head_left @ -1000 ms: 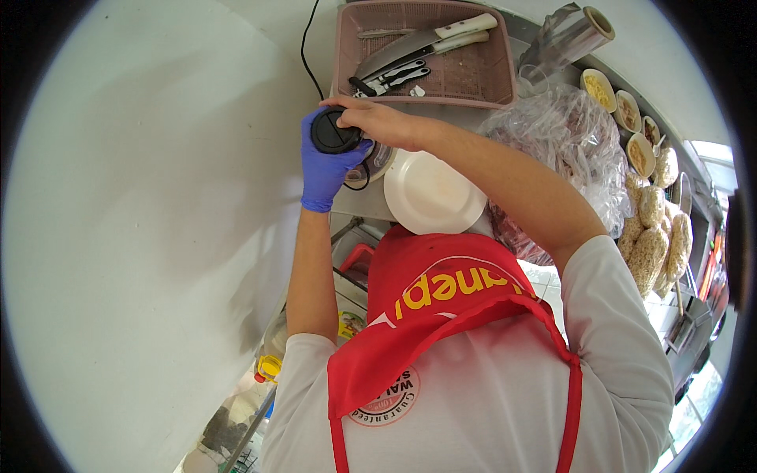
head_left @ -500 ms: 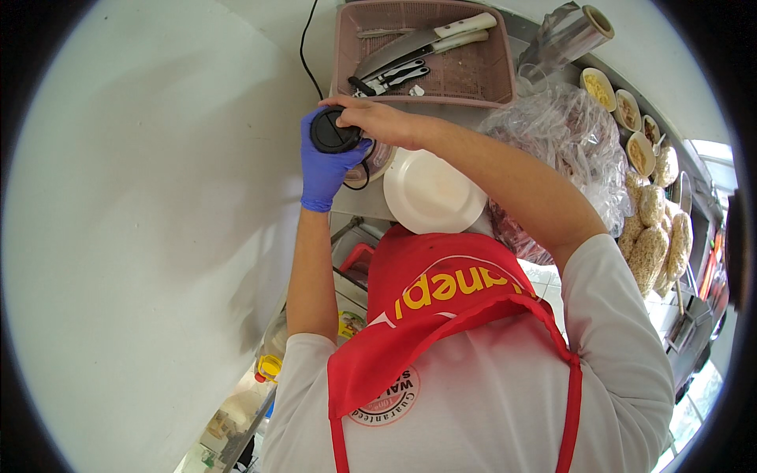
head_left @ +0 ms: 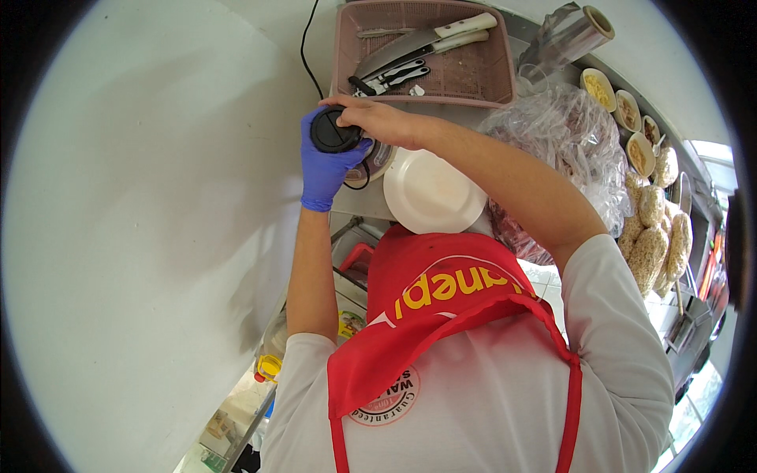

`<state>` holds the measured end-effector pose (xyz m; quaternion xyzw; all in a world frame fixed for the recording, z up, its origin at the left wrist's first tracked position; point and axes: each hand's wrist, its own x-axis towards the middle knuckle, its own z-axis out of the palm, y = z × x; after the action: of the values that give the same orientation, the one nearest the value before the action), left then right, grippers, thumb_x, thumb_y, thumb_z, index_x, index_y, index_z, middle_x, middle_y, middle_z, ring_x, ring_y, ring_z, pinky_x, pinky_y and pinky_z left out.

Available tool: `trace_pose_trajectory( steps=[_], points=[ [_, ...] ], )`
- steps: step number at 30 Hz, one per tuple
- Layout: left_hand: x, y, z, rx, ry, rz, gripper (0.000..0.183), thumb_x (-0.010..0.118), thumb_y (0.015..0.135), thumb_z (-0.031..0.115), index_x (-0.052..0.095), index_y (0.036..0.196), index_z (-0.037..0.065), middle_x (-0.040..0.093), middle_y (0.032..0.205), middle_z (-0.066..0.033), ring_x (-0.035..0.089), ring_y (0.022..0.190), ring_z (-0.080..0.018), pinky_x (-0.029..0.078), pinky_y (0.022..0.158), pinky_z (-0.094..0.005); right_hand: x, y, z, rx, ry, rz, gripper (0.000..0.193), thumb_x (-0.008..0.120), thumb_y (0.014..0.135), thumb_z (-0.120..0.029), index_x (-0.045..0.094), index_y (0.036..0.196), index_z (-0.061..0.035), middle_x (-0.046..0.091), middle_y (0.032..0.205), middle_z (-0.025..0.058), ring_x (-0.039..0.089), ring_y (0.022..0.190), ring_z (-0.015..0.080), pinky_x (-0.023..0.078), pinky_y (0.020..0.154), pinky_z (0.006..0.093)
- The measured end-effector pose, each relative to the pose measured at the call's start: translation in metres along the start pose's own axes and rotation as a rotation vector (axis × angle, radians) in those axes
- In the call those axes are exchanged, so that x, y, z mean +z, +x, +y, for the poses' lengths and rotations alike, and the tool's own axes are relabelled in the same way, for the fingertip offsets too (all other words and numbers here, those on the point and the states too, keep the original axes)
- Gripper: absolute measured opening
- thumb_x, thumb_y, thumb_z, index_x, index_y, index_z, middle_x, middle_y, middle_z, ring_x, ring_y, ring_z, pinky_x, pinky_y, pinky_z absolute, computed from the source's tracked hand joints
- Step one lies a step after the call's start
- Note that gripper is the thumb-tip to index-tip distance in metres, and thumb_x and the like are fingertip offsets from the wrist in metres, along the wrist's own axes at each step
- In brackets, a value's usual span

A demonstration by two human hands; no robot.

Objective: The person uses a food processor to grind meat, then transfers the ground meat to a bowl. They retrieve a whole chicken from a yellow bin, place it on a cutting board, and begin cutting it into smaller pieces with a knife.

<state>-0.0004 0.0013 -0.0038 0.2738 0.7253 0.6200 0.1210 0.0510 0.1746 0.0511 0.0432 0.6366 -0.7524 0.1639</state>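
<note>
A round black lid-like top, with a raised bar across it, belongs to an object whose lower body is hidden. My left hand, in a blue glove, wraps round its side. My bare right hand grips the top from the far right, the thumb lying on it and the fingers at the far rim. Just to the right, a bowl-like container is partly covered by my hands. Beside it is a white round plate. A dark cord loops below my hands.
Behind my hands, a pinkish-brown basket holds knives and black-handled tools. Clear plastic bags with reddish contents, a foil roll, food bowls and bagged grain-like food lie rightward. A white wall bounds the left.
</note>
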Motion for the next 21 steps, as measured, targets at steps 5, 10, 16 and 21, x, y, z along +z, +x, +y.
trace_pose_trajectory(
  steps=[5, 10, 16, 21],
  points=[
    [0.0005, 0.0, 0.0014, 0.012, 0.025, 0.004, 0.083, 0.096, 0.07, 0.008, 0.045, 0.136, 0.005, 0.061, 0.127, -0.01, 0.064, 0.113, -0.0174, 0.056, 0.098, -0.0326, -0.001, 0.0003, 0.0002, -0.015, -0.007, -0.006, 0.054, 0.05, 0.1, -0.026, 0.048, 0.153, -0.016, 0.058, 0.135, 0.0052, 0.05, 0.125, 0.0168, 0.039, 0.108, 0.033],
    [0.0005, -0.0003, 0.004, -0.005, 0.014, -0.001, 0.083, 0.096, 0.07, 0.008, 0.045, 0.136, 0.005, 0.061, 0.127, -0.0099, 0.063, 0.113, -0.0169, 0.056, 0.098, -0.0326, -0.0006, 0.0012, 0.0015, -0.015, -0.003, 0.001, 0.055, 0.05, 0.1, -0.026, 0.048, 0.153, -0.0155, 0.058, 0.136, 0.0063, 0.05, 0.127, 0.018, 0.037, 0.111, 0.034],
    [-0.0002, -0.0005, 0.0014, -0.017, -0.023, 0.021, 0.082, 0.096, 0.069, 0.013, 0.048, 0.135, 0.004, 0.064, 0.124, -0.0112, 0.065, 0.111, -0.0194, 0.055, 0.097, -0.0338, -0.0006, -0.0006, -0.0021, -0.006, -0.007, -0.022, 0.055, 0.05, 0.1, -0.026, 0.047, 0.154, -0.0155, 0.057, 0.139, 0.007, 0.05, 0.127, 0.0186, 0.037, 0.113, 0.034],
    [0.0003, -0.0005, 0.002, -0.01, 0.008, 0.027, 0.083, 0.097, 0.069, 0.014, 0.047, 0.135, 0.004, 0.064, 0.124, -0.0112, 0.065, 0.111, -0.0194, 0.055, 0.097, -0.0339, -0.0012, -0.0002, -0.0011, -0.014, -0.009, -0.014, 0.056, 0.05, 0.1, -0.026, 0.046, 0.155, -0.0156, 0.057, 0.138, 0.007, 0.05, 0.128, 0.0186, 0.037, 0.113, 0.0337]
  ],
)
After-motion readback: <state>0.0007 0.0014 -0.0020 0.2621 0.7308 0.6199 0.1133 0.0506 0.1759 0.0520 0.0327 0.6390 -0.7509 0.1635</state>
